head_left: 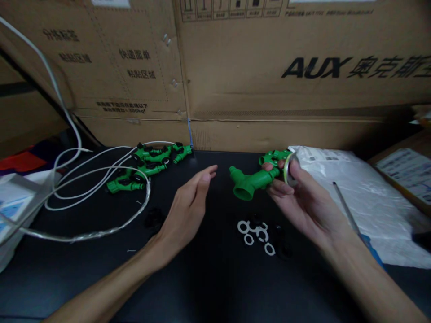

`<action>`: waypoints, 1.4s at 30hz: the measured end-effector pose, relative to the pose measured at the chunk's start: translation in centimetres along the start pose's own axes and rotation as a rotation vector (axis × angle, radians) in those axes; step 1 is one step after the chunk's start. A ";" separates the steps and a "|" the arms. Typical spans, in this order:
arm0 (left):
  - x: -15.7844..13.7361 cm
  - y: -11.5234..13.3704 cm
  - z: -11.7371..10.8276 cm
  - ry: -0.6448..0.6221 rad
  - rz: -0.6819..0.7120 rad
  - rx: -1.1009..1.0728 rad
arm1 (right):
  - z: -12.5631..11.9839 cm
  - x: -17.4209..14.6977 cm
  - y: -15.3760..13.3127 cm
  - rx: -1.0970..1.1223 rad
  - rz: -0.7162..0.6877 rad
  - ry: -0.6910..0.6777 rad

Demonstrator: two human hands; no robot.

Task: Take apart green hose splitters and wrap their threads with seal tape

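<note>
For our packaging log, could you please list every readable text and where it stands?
"AUX 奥克斯": large cardboard box, last character cut off.
"快递面单": same box, left.
"粘贴区域", twice: same box, left.
"300kgf": same box, left.
Too small or blurred: handling signs, remaining print, white mailer, right-hand carton, white box.
</note>
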State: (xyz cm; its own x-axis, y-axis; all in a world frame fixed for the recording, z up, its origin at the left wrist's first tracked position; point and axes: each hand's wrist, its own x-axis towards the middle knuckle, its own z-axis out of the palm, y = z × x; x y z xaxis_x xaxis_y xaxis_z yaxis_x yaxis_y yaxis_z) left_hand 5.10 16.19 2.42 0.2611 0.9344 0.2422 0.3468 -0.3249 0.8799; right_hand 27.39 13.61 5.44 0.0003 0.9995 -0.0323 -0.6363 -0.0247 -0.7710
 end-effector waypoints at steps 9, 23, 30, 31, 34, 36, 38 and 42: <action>-1.0 0.7 0.5 -0.226 0.231 -0.035 | 1.1 -1.2 2.5 -0.087 0.173 -0.174; -0.4 1.1 0.6 -0.241 -0.252 -0.645 | 1.1 -1.9 2.2 -0.588 0.104 -0.046; -0.6 1.8 0.5 -0.243 -0.330 -0.696 | 1.5 -2.3 2.0 -0.660 0.077 -0.103; -0.7 1.8 0.5 -0.250 -0.336 -0.698 | 1.5 -2.3 2.0 -0.659 0.086 -0.112; -0.8 1.9 0.5 -0.253 -0.325 -0.708 | 1.7 -2.4 2.0 -0.665 0.093 -0.126; -0.8 1.8 0.5 -0.238 -0.322 -0.713 | 1.7 -2.4 2.0 -0.686 0.081 -0.112; -0.8 1.8 0.5 -0.224 -0.323 -0.714 | 1.5 -2.4 2.0 -0.712 0.072 -0.094; -0.9 1.7 0.4 -0.244 -0.327 -0.706 | 1.2 -2.3 2.1 -0.755 0.072 -0.082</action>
State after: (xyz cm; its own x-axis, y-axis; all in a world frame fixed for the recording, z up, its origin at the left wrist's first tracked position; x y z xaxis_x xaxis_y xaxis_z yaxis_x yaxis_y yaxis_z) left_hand 5.87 14.74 3.54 0.4620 0.8816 -0.0962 -0.1887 0.2038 0.9607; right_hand 25.12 11.32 4.60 -0.0972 0.9925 -0.0746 0.0682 -0.0682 -0.9953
